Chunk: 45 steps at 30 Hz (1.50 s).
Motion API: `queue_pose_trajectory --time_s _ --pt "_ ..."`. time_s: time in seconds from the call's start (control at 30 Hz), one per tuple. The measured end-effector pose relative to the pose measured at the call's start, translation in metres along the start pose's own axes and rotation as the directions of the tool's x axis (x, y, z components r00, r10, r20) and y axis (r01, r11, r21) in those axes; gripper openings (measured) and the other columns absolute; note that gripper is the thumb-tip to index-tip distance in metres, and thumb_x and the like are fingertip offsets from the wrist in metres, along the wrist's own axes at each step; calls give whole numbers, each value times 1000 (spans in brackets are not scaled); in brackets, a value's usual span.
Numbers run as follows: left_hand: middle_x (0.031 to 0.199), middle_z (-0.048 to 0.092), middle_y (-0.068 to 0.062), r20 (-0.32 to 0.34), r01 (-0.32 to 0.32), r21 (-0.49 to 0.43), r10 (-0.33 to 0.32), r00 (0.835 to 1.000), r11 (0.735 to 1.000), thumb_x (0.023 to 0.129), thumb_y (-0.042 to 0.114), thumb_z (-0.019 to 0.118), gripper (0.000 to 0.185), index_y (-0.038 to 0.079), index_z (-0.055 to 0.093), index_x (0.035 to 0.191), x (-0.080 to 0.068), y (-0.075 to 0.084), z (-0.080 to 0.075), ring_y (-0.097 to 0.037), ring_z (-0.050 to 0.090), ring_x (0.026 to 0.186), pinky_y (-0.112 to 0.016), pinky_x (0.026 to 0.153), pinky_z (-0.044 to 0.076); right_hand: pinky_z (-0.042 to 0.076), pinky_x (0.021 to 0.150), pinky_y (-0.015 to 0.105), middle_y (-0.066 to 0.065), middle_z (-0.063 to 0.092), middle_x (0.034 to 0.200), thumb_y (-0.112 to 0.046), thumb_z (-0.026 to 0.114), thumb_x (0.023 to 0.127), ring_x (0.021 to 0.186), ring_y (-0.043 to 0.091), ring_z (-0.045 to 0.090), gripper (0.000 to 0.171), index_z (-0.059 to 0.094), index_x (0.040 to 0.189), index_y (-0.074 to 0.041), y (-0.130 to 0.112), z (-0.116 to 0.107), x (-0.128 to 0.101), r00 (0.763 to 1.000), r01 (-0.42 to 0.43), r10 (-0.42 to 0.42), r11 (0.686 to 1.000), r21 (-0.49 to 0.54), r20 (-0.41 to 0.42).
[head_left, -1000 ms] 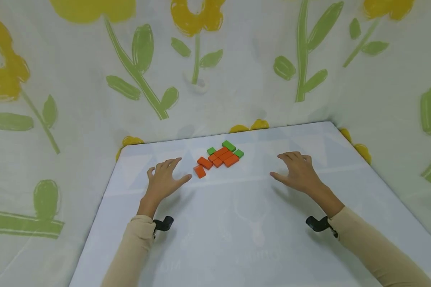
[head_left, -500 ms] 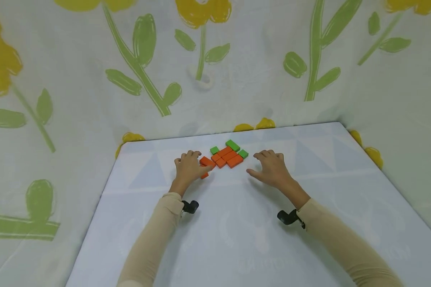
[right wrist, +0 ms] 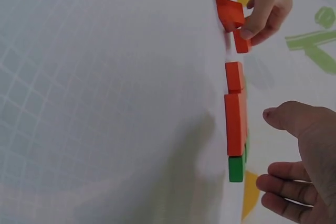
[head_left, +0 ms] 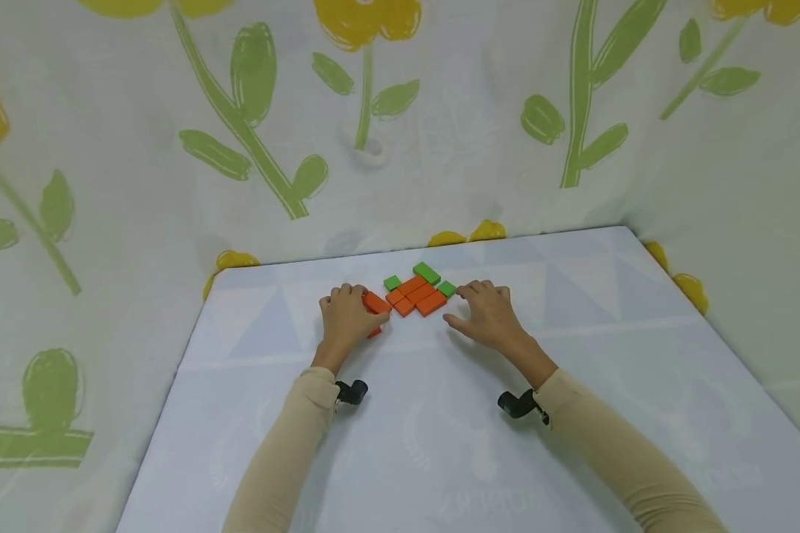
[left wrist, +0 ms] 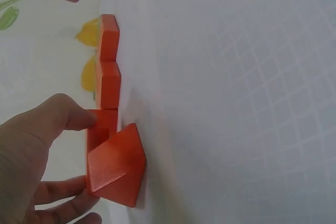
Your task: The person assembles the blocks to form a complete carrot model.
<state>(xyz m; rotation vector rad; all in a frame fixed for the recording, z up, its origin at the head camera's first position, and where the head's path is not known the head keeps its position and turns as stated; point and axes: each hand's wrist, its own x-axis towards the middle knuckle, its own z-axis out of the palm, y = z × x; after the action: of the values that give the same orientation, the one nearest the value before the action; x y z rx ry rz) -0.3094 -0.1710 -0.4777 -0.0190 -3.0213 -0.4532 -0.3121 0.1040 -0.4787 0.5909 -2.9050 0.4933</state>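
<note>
In the head view my left hand [head_left: 345, 320] pinches an orange rectangular block [head_left: 378, 302] between thumb and fingers, at the left end of a block group. Close beside it lies another orange block with slanted faces [left wrist: 118, 166], largely covered by the hand in the head view. Several orange blocks [head_left: 421, 293] lie flat against each other to the right. Green blocks border them: a long one [head_left: 427, 272] behind, a small one [head_left: 392, 283] at the left and another [head_left: 447, 289] at the right. My right hand [head_left: 490, 317], fingers spread and holding nothing, hovers beside the right green block.
A pale table [head_left: 427, 414] with faint printed patterns lies under everything. Behind it rises a white cloth [head_left: 440, 170] printed with yellow flowers and green leaves. A black wrist camera [head_left: 352, 392] sits at the left cuff and another camera [head_left: 516, 404] at the right cuff.
Both hands have moved inward toward the blocks. The left hand has reached the orange block at the left and taken hold of it; the right hand has come close to the group's right side.
</note>
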Motion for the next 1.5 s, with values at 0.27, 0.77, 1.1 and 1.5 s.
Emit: queue_pose_trajectory --time_s 0.27,0.77,1.1,1.5 --pt "124 59 -11 -56 -177 -179 170 984 968 80 48 74 60 12 65 126 -30 5 -16 -31 48 116 -52 100 33 35 91 52 12 63 119 -44 73 89 115 31 51 55 65 126 -4 -3 -4 1 1000 -15 15 1000 11 -1" --pt "124 57 -3 71 -361 -290 397 915 886 78 39 77 54 20 67 128 -77 -10 -6 -24 45 119 -48 100 36 35 92 52 11 63 120 -42 72 90 114 31 51 51 66 124 -5 -8 3 3 999 -40 39 999 31 31" --pt "131 54 -6 146 -352 -306 409 901 885 78 33 79 57 20 65 131 -82 -23 6 -26 42 124 -48 104 34 35 92 53 11 63 115 -41 72 90 112 31 52 48 66 120 -5 -13 9 4 999 -38 37 999 23 25" --pt "133 52 3 62 -323 -493 403 913 807 79 33 84 65 21 60 138 -89 -40 20 -21 43 118 -47 96 41 39 91 54 16 61 118 -54 72 86 109 33 51 64 64 123 -2 -26 18 17 991 -117 121 990 -75 52"
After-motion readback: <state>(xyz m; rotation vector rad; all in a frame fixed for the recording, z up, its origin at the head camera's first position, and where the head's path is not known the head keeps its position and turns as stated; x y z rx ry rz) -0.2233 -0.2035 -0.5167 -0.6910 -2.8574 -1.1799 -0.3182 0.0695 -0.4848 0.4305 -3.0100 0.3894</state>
